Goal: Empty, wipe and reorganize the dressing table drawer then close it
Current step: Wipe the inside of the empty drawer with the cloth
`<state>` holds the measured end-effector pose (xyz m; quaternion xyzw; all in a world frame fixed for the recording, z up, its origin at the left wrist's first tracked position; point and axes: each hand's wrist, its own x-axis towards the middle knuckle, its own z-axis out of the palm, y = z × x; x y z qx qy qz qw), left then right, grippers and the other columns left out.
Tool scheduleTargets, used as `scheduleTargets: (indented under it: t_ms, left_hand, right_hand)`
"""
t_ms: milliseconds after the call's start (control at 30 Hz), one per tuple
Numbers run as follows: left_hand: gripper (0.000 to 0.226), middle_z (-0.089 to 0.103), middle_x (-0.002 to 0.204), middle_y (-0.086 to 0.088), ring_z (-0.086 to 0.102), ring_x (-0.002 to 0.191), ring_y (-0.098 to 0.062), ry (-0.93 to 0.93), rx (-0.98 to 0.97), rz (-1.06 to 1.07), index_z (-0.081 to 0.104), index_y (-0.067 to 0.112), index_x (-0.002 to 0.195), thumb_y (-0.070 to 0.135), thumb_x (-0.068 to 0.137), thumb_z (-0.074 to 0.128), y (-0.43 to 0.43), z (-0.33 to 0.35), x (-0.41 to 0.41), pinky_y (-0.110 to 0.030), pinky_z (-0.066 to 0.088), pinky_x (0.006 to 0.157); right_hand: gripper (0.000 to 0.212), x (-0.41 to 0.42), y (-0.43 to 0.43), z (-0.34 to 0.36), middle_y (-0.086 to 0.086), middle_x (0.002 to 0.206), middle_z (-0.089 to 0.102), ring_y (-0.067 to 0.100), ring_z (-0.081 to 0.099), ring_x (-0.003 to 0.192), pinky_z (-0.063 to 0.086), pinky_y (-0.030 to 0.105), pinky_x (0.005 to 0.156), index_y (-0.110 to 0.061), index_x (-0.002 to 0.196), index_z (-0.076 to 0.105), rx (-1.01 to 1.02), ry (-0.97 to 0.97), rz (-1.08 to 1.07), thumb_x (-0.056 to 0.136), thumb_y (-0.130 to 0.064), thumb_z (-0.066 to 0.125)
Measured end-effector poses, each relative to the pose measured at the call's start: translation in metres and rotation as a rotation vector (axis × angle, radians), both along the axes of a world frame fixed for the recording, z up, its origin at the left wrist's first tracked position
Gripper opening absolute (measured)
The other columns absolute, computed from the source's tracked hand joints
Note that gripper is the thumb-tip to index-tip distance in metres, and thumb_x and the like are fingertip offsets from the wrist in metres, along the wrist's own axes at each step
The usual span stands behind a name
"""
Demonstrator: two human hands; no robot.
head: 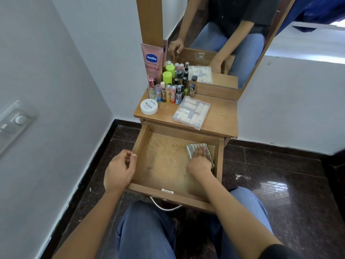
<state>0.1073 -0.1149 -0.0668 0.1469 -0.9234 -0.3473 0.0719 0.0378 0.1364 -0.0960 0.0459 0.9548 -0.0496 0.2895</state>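
Drawer [139, 146] pulled out, emptied (cosmetics [168, 92] on tabletop [221, 113]). Wipe midway: right hand [199, 157] flat, pressing cloth [192, 147] in right rear corner; left hand [119, 169] loosely curled, empty, at left wall. Restock, close pending

Blue denim jeans [147, 232] cover both legs, and a black short sleeve [277, 252] shows on the right arm.

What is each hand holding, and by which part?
Neither grips anything. The right hand presses flat on the middle of the striped cloth on the drawer floor; the left hand, loosely curled, sits at the drawer's left wall, empty.
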Motion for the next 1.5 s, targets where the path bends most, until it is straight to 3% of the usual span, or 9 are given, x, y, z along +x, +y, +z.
scheduleTargets:
  t_ms: [133, 267, 500, 767, 1000, 1200, 1367, 1500]
  left_hand:
    - [0.017, 0.059, 0.070, 0.010, 0.056, 0.062, -0.008, -0.010, -0.009, 0.013, 0.060, 0.027, 0.089, 0.038, 0.097, 0.049, 0.001, 0.000, 0.000, -0.025, 0.036, 0.052]
    - [0.017, 0.058, 0.068, 0.011, 0.055, 0.059, -0.006, -0.005, -0.003, 0.009, 0.060, 0.027, 0.089, 0.038, 0.097, 0.049, 0.000, 0.001, 0.000, -0.024, 0.036, 0.051]
    - [0.017, 0.056, 0.067, 0.011, 0.053, 0.058, -0.006, 0.002, -0.009, 0.005, 0.060, 0.027, 0.090, 0.037, 0.098, 0.050, 0.000, 0.001, 0.000, -0.024, 0.034, 0.051]
    - [0.016, 0.059, 0.070, 0.011, 0.057, 0.063, -0.006, -0.013, -0.011, 0.013, 0.061, 0.027, 0.091, 0.037, 0.097, 0.050, 0.000, -0.001, 0.000, -0.025, 0.038, 0.053]
    - [0.016, 0.059, 0.069, 0.011, 0.057, 0.062, -0.007, 0.001, -0.012, 0.021, 0.060, 0.029, 0.089, 0.038, 0.097, 0.050, 0.000, -0.001, 0.000, -0.025, 0.038, 0.052]
    - [0.015, 0.059, 0.070, 0.010, 0.058, 0.064, -0.007, 0.002, -0.014, 0.010, 0.060, 0.028, 0.089, 0.037, 0.097, 0.051, 0.001, 0.001, 0.000, -0.025, 0.038, 0.053]
    - [0.016, 0.060, 0.073, 0.011, 0.058, 0.066, -0.006, 0.002, -0.024, 0.001, 0.061, 0.027, 0.092, 0.037, 0.097, 0.050, 0.001, -0.001, 0.002, -0.025, 0.039, 0.054]
    - [0.016, 0.059, 0.072, 0.012, 0.058, 0.065, -0.006, 0.000, -0.023, 0.008, 0.061, 0.028, 0.092, 0.038, 0.097, 0.050, 0.001, 0.000, 0.002, -0.025, 0.039, 0.054]
  right_hand:
    - [0.079, -0.004, -0.018, -0.005, 0.016, 0.156, -0.023, 0.027, -0.019, 0.145, -0.005, 0.038, 0.120, 0.000, 0.147, -0.018, -0.031, 0.037, 0.059, 0.092, -0.017, 0.036]
    - [0.077, 0.009, -0.008, -0.014, 0.016, 0.156, -0.022, 0.027, -0.018, 0.146, -0.003, 0.037, 0.120, 0.000, 0.148, -0.015, -0.032, 0.034, 0.153, 0.092, -0.017, 0.034]
    - [0.075, -0.003, -0.015, 0.003, 0.018, 0.155, -0.023, 0.029, -0.018, 0.145, 0.002, 0.041, 0.119, 0.003, 0.146, -0.018, 0.027, 0.035, 0.047, 0.095, -0.017, 0.033]
    - [0.073, 0.010, -0.009, -0.008, 0.014, 0.156, -0.023, 0.025, -0.018, 0.146, 0.000, 0.038, 0.120, -0.002, 0.149, -0.015, -0.015, 0.031, 0.217, 0.093, -0.014, 0.031]
    - [0.073, -0.007, -0.011, 0.001, 0.012, 0.156, -0.024, 0.024, -0.020, 0.145, 0.001, 0.040, 0.119, -0.003, 0.148, -0.017, -0.034, 0.036, 0.107, 0.094, -0.019, 0.030]
    - [0.077, 0.004, -0.008, -0.005, 0.009, 0.158, -0.020, 0.021, -0.017, 0.146, -0.004, 0.032, 0.119, -0.005, 0.150, -0.014, -0.054, 0.045, 0.240, 0.094, -0.018, 0.037]
    - [0.081, 0.001, 0.020, -0.005, 0.010, 0.158, -0.019, 0.021, -0.015, 0.147, -0.006, 0.031, 0.118, -0.005, 0.150, -0.015, -0.013, 0.050, 0.167, 0.096, -0.031, 0.040]
    - [0.081, -0.010, 0.008, 0.003, 0.008, 0.158, -0.019, 0.021, -0.015, 0.147, -0.004, 0.032, 0.119, -0.006, 0.150, -0.015, -0.033, 0.029, 0.161, 0.094, -0.027, 0.039]
